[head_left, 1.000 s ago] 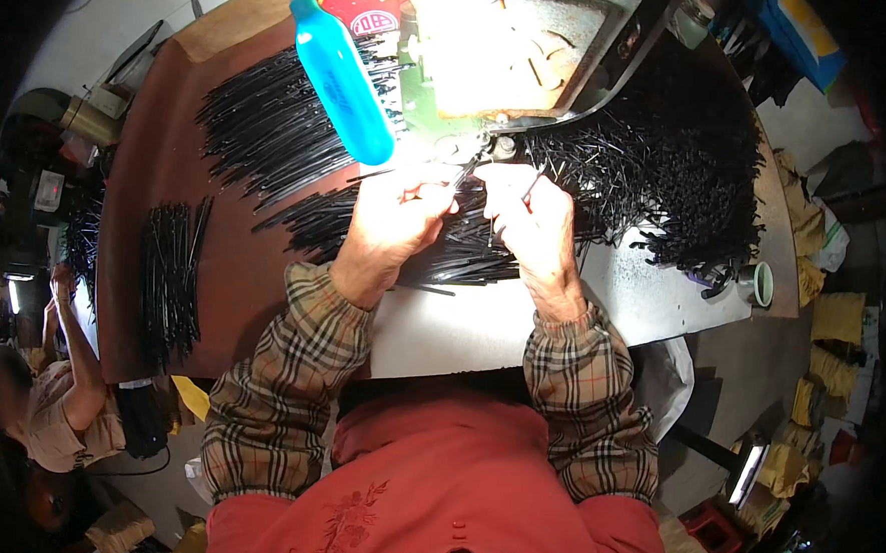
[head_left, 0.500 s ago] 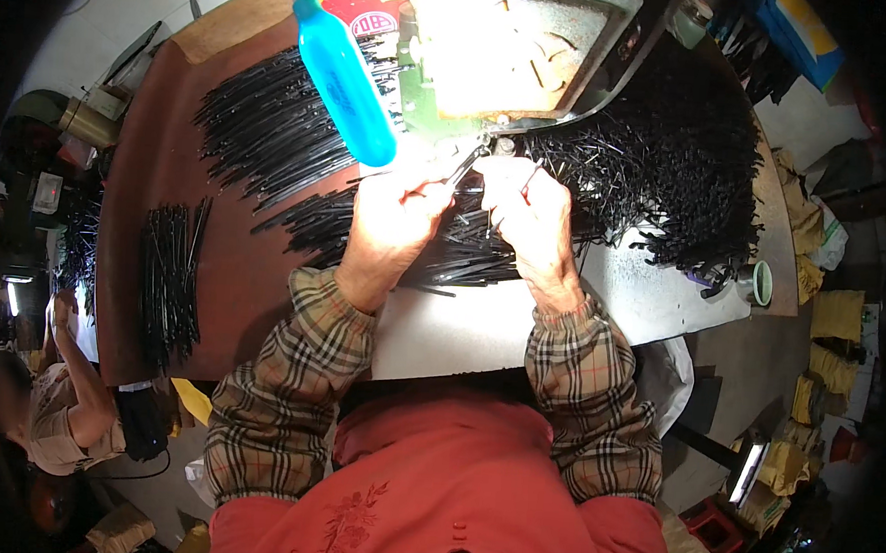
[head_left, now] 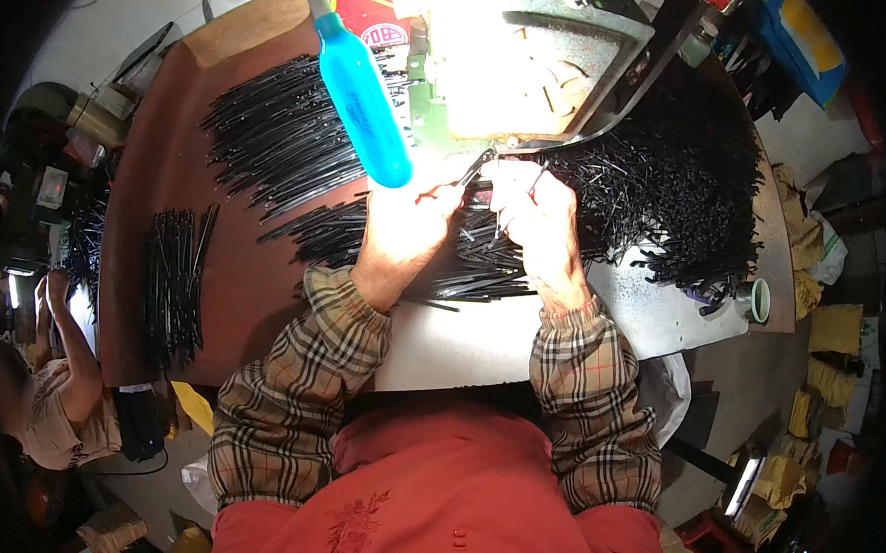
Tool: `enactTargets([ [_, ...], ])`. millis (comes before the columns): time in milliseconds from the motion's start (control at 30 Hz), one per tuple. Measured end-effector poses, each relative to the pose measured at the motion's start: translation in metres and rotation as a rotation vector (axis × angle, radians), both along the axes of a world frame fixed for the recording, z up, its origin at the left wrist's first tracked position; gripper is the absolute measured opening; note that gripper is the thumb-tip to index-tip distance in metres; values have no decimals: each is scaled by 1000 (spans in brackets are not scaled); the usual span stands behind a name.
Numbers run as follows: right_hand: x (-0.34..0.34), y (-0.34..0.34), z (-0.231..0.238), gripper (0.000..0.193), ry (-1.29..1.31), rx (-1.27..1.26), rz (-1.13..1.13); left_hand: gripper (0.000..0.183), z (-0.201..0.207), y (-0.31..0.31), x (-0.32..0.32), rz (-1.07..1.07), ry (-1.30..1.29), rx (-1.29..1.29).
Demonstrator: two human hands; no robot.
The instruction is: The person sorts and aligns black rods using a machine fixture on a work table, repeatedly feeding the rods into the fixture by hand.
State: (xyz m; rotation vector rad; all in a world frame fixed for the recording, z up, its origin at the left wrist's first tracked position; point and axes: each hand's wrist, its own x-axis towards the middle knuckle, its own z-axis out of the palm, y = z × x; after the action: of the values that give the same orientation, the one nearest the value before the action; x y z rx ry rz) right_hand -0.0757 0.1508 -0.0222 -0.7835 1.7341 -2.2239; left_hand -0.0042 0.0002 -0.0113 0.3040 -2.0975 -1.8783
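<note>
Under the bright lamplight, my left hand is closed in a pinch on a thin dark rod that points toward the green machine. Close by on the right, my right hand has its fingers curled round a thin dark rod. Both hands are just in front of the machine. Glare washes out the fingertips and the rod ends. Beneath and between the hands lies a bundle of black rods.
A blue-handled lever hangs left of the machine. Black rods lie in a wide pile and a smaller bundle on the reddish-brown tabletop. A tangled black heap fills the right. A co-worker sits at far left.
The whole view has shifted slightly, so the machine and lever appear a little lower and further right. Both hands stay at the machine, still pinching.
</note>
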Motion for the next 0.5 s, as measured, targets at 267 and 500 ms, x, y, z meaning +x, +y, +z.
enactTargets([
  [267,-3,2,0,20,-11,-48,22,14,1,4,0,6,88,21],
  [500,-5,3,0,21,-36,-70,70,15,-4,2,0,31,85,-49],
])
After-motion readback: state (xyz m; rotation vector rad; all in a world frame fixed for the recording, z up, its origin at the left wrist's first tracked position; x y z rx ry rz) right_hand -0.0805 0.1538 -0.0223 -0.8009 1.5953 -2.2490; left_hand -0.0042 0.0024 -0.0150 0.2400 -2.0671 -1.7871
